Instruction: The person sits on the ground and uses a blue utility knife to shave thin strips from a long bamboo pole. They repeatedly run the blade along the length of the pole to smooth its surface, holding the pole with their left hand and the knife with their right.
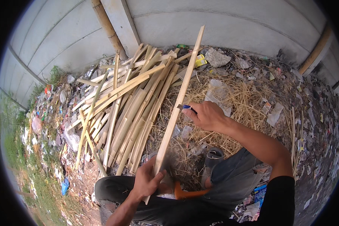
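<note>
A long, pale bamboo slat (pixel 173 122) slants up and away from my lap, its far end raised toward the wall. My left hand (pixel 147 180) is closed round its near end, just above my knee. In my right hand (pixel 210 116) is a small knife (pixel 187 108) with a blue handle, most of which the fingers cover. Its short dark blade lies against the slat's right edge, about midway along. To the left of the slat, a heap of split bamboo strips (pixel 132 109) lies on the ground, strips crossing one another.
Curly bamboo shavings (pixel 248 101) cover the ground beyond my right hand. A grey wall (pixel 222 22) with a leaning bamboo pole (pixel 110 28) closes off the far side. Scattered litter, a grey stone (pixel 216 57) and an orange object (pixel 188 193) between my legs are around me.
</note>
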Available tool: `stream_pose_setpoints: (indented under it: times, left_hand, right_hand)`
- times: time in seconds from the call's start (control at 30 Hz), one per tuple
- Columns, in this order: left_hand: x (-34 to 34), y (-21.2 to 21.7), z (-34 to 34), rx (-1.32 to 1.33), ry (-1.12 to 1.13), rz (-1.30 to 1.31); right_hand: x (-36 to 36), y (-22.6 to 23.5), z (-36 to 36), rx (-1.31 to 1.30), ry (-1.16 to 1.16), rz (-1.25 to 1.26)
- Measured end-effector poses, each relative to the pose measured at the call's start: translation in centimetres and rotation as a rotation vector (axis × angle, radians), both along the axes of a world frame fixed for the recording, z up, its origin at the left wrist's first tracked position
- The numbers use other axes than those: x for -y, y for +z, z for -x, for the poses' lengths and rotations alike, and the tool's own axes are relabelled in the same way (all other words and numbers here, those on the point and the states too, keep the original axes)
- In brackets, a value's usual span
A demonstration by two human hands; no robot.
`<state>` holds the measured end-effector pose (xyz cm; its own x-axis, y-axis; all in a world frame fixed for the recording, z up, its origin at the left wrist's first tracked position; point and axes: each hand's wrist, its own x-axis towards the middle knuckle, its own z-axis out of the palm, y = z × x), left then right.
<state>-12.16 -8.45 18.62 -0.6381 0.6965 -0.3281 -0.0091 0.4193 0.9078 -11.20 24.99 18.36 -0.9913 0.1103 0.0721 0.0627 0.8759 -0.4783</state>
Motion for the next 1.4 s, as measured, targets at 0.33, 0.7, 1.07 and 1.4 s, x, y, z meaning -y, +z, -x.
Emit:
stream_pose_setpoints:
  times: [0.33,0.7,1.07,1.4]
  left_hand:
    - [1.1,0.1,-1.0,0.184,0.007,0.008]
    - [2.4,-0.4,-1.6,0.205,-0.034,-0.005]
    - [3.7,-0.2,-2.4,-0.107,-0.305,-0.142]
    - [4.3,-1.5,-2.7,-0.483,-0.205,-0.005]
  right_hand:
    - [-2.2,-2.3,-1.2,0.025,-0.050,0.161]
    - [-2.7,-2.6,-2.5,0.026,-0.085,0.228]
    - [-21.6,-9.2,-4.1,-0.605,-0.789,1.029]
    - [-5.5,2.2,-6.5,-0.514,-0.300,0.806]
